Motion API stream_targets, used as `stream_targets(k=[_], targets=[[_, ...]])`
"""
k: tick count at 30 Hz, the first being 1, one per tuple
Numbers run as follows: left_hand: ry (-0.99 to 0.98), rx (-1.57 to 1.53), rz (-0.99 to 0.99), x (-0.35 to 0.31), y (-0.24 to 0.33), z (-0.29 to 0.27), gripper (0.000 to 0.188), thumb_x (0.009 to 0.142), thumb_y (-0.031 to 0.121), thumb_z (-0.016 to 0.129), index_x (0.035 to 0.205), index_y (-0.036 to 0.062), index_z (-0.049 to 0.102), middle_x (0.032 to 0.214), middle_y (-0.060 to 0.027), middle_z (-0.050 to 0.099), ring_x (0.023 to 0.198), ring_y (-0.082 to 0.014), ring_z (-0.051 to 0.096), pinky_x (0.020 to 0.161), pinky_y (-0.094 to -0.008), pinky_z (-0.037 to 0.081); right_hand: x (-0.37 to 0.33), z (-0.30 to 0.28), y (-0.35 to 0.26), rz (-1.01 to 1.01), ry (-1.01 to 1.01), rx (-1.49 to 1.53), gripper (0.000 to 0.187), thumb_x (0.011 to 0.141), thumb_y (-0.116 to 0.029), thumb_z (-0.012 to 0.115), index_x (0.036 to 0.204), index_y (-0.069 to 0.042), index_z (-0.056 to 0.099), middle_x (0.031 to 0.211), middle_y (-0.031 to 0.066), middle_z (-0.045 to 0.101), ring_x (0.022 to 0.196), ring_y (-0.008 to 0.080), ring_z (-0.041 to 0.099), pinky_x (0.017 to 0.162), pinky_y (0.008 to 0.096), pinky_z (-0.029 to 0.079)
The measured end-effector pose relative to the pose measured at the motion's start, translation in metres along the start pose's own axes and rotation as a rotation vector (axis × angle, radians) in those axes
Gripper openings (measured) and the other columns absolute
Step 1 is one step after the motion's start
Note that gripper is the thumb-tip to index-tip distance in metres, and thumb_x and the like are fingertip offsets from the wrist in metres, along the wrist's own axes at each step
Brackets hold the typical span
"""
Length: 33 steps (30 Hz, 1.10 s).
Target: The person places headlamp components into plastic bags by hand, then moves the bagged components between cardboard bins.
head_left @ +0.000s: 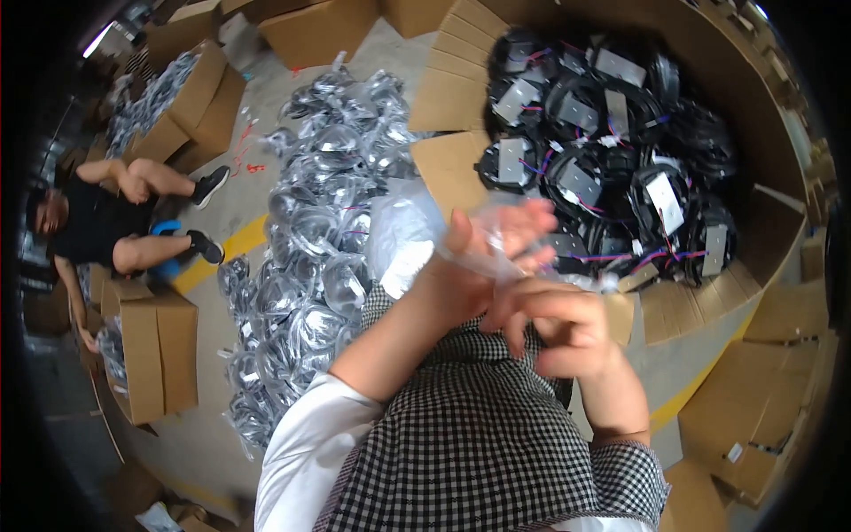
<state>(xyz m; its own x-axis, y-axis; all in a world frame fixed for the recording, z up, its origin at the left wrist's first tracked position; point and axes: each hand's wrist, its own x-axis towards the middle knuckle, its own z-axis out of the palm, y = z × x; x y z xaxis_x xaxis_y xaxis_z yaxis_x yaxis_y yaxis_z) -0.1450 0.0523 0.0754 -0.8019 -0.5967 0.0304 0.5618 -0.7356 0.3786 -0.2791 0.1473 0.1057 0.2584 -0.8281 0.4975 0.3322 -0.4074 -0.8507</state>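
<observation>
My left hand is raised in front of me, palm up, with its fingers stretched out and blurred by motion. Across its palm lies a thin clear plastic bag. The bag runs down to my right hand, whose curled fingers close on its lower part; the exact grip is partly hidden. Beyond both hands a large open carton holds several coiled black cable bundles with grey metal boxes and coloured wires. A stack of whitish plastic bags is just left of my left hand.
To the left, a long heap of bagged silvery items covers the floor. Farther left a person in black sits beside an open cardboard box. Another box of bagged items stands behind. Flattened cardboard lies at right.
</observation>
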Motion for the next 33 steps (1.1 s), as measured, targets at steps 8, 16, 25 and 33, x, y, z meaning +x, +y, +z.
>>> stream_targets(k=[8,16,25,33], targets=[[0.133,0.957,-0.063,-0.078,0.023,-0.003,0.043,0.088,0.036,0.058,0.113,0.0016,0.061,0.120,-0.0115,0.062,0.118,-0.0267,0.055,0.096,-0.0420,0.044,-0.007,0.004,0.000,0.117,0.092,0.120,0.029,0.080,-0.001,0.065,0.109,0.000,0.063,0.095,0.0127,0.068,0.083,0.0227,0.065,0.075,0.0332,0.050],[0.614,2.367,0.610,-0.128,0.152,-0.002,0.029,0.092,0.009,0.050,0.066,-0.0015,0.055,0.069,-0.0077,0.058,0.068,-0.0145,0.054,0.064,-0.0265,0.043,-0.072,-0.033,0.016,0.197,0.223,-0.003,0.028,0.079,0.002,0.066,0.106,0.003,0.062,0.104,0.0149,0.063,0.093,0.0240,0.063,0.082,0.0338,0.049],[0.667,2.113,0.761,-0.125,0.137,0.008,0.032,0.097,0.017,0.049,0.094,-0.0083,0.067,0.121,-0.0140,0.055,0.110,-0.0220,0.054,0.091,-0.0356,0.043,-0.114,-0.062,0.052,0.572,-0.032,-1.556,0.018,0.074,-0.012,0.065,0.092,-0.007,0.066,0.083,0.0047,0.056,0.090,0.0242,0.055,0.075,0.0378,0.045],[0.027,1.518,0.087,-0.027,0.014,-0.016,0.032,0.096,0.022,0.054,0.079,-0.0016,0.068,0.090,-0.0136,0.068,0.080,-0.0261,0.064,0.073,-0.0337,0.050,-0.082,0.012,0.014,0.014,0.000,-1.497,0.007,0.067,-0.013,0.064,0.073,-0.011,0.061,0.070,0.0002,0.046,0.068,0.0166,0.049,0.058,0.0312,0.039]])
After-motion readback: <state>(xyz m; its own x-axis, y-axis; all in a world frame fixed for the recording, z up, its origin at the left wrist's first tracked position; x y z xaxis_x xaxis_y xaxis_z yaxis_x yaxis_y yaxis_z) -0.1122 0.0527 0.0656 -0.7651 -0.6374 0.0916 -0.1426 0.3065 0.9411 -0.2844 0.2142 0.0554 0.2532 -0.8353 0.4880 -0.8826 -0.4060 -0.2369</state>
